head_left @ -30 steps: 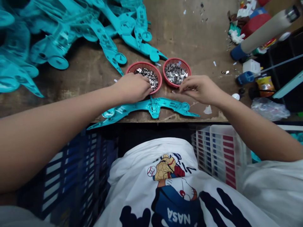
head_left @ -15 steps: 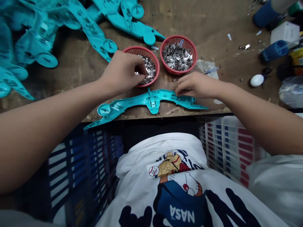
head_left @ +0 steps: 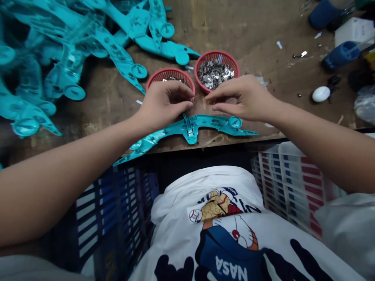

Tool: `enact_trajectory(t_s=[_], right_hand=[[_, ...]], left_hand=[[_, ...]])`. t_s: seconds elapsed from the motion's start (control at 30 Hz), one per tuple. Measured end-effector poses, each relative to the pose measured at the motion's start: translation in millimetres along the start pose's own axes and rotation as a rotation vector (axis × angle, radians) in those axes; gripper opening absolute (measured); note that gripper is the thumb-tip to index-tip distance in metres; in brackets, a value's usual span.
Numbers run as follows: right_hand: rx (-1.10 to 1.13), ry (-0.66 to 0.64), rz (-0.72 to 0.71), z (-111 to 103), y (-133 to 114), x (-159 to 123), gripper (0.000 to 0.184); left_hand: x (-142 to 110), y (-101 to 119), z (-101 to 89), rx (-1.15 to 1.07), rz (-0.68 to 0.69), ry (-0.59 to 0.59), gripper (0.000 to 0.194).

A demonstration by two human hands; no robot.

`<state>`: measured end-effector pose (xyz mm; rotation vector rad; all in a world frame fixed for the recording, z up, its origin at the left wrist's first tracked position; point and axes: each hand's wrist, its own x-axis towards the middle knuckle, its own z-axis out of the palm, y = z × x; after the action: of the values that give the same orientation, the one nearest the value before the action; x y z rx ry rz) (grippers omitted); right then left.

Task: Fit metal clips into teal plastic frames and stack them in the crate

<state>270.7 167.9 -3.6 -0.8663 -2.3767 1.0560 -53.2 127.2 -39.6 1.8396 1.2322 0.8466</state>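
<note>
A turquoise plastic part (head_left: 191, 134), long and winged with a bracket in its middle, lies along the table's front edge. Above its left half is my left hand (head_left: 168, 102), thumb and forefinger closed on a small metal clip (head_left: 191, 100) that barely shows. Behind that hand, a red basket (head_left: 170, 72) of small metal pieces is partly covered. My right hand (head_left: 244, 98) hovers over the part's right half, thumb and fingers a little apart, with nothing clear between them. Just behind its fingertips stands a second red basket (head_left: 217, 53), full of shiny metal clips.
More turquoise parts (head_left: 73, 58) are heaped at the back left. On the right are blue cups (head_left: 341, 54), a white box (head_left: 354, 33), a white egg-shaped object (head_left: 320, 94) and small scraps. Plastic crates (head_left: 288, 175) stand below the table edge on both sides.
My left hand has come out of the left basket toward me with a clip. My right hand has lifted off the turquoise part and moved back, toward the right basket. The view has shifted slightly.
</note>
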Motion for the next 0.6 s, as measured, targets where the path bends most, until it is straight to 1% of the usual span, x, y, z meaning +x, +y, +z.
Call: enact_trajectory(t_s=[0.07, 0.1, 0.2, 0.3, 0.33, 0.4, 0.43, 0.47, 0.5, 0.53, 0.6], right_hand=[[0.044, 0.108, 0.045, 8, -16, -1, 0.041], [0.058, 0.13, 0.052, 12, -21, -1, 0.041], [0.077, 0.106, 0.0, 26, -25, -2, 0.032], [0.131, 0.103, -0.064, 36, -23, -1, 0.024], [0.155, 0.104, -0.058, 37, -22, -1, 0.023], [0.19, 0.091, 0.002, 35, -21, 1, 0.021], [0.191, 0.08, 0.038, 31, -19, 1, 0.02], [0.173, 0.065, 0.065, 26, -16, 2, 0.018], [0.134, 0.042, 0.076, 21, -10, 3, 0.017], [0.077, 0.007, 0.066, 16, -3, 4, 0.016], [-0.052, -0.102, -0.006, 10, 14, 6, 0.016]], left_hand=[[-8, 9, 10.1, -0.069, -0.003, 0.022, 0.048], [-13, 13, 15.0, -0.09, -0.006, 0.034, 0.052], [-25, 20, 27.2, -0.096, -0.017, 0.057, 0.059], [-34, 24, 34.0, -0.067, -0.032, 0.089, 0.055], [-36, 26, 35.1, -0.052, -0.035, 0.095, 0.052], [-39, 28, 36.0, -0.003, -0.013, 0.085, 0.043], [-40, 29, 36.3, 0.04, 0.022, 0.054, 0.037], [-41, 29, 36.8, 0.099, 0.073, 0.0, 0.035], [-43, 28, 37.6, 0.171, 0.138, -0.081, 0.036], [-45, 27, 38.8, 0.252, 0.202, -0.18, 0.041], [-50, 23, 41.9, 0.417, 0.291, -0.378, 0.054]])
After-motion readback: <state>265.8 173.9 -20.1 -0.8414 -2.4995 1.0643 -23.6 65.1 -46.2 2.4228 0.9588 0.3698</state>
